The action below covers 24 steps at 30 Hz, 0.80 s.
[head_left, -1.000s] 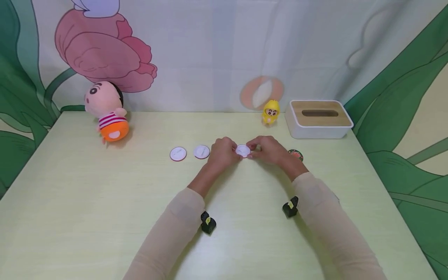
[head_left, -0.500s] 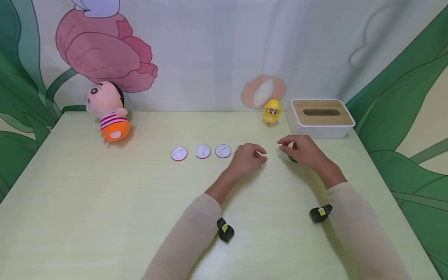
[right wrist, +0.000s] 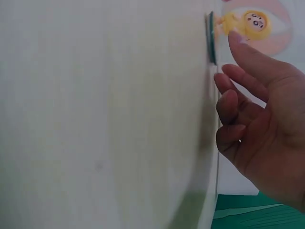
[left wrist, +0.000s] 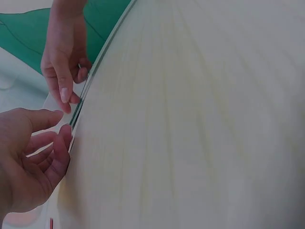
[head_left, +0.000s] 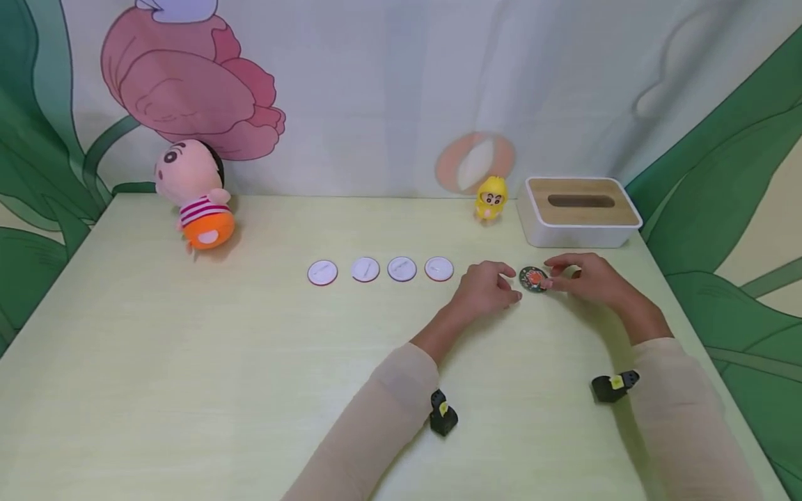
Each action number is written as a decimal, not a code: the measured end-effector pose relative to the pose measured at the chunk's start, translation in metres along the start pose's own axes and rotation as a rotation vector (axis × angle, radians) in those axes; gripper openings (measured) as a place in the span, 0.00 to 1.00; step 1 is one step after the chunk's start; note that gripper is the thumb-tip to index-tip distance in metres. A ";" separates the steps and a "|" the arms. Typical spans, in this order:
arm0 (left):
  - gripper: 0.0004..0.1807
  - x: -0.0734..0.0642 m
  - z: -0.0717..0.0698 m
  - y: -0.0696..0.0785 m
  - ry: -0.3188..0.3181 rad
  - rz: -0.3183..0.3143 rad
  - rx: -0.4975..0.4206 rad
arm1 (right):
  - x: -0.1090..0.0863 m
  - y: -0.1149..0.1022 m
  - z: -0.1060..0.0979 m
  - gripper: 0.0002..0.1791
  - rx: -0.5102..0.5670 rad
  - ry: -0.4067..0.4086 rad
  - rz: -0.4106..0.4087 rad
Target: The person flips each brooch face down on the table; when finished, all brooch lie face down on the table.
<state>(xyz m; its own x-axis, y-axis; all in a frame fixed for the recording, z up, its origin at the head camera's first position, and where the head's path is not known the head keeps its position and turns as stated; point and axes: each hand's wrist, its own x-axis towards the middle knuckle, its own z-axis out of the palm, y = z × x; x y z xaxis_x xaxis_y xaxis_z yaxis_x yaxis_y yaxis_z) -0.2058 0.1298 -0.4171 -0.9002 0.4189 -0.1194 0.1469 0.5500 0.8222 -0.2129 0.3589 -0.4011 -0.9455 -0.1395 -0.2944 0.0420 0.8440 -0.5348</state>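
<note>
A round dark disc (head_left: 533, 279) with a red and green pattern lies on the table between both hands. In the right wrist view the disc (right wrist: 211, 38) shows edge-on, beyond the thumb and fingers. At its right edge is my right hand (head_left: 583, 278), thumb tip right at the rim, fingers loosely bent and apart from the thumb. My left hand (head_left: 489, 289) sits just left of the disc with thumb and forefinger parted, nothing between them. Several white round discs (head_left: 439, 268) lie in a row to the left of the left hand.
A white tissue box (head_left: 579, 216) with a wooden lid stands behind the right hand. Near it is a small yellow figurine (head_left: 491, 200). A plush doll (head_left: 195, 198) in orange shorts stands at the back left. A printed curtain (head_left: 351, 104) hangs behind the table.
Both hands have let go of the rightmost white disc, leaving it in the row, and moved right to either side of the dark disc. The dark disc is now uncovered between them.
</note>
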 end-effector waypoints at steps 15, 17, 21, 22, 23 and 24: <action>0.21 0.009 0.021 0.013 0.063 -0.082 0.179 | 0.006 0.005 0.006 0.30 -0.010 0.006 -0.007; 0.18 0.009 0.021 0.013 0.076 -0.093 0.182 | 0.007 0.004 0.008 0.30 -0.011 0.011 -0.011; 0.17 0.010 0.023 0.011 0.113 -0.092 0.172 | 0.007 0.004 0.009 0.30 -0.011 0.024 -0.011; 0.18 0.010 0.024 0.011 0.124 -0.096 0.169 | 0.007 0.004 0.009 0.30 -0.010 0.028 -0.015; 0.18 0.010 0.025 0.011 0.134 -0.099 0.166 | 0.006 0.004 0.010 0.29 -0.008 0.032 -0.020; 0.18 0.010 0.026 0.010 0.145 -0.103 0.162 | 0.006 0.004 0.010 0.29 -0.004 0.035 -0.026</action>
<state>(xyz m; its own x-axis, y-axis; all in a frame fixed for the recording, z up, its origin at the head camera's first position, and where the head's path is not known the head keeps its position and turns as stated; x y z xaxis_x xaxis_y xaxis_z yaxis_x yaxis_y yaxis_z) -0.2027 0.1586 -0.4243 -0.9616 0.2528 -0.1068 0.1047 0.6978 0.7086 -0.2152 0.3563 -0.4134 -0.9570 -0.1431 -0.2522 0.0159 0.8424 -0.5386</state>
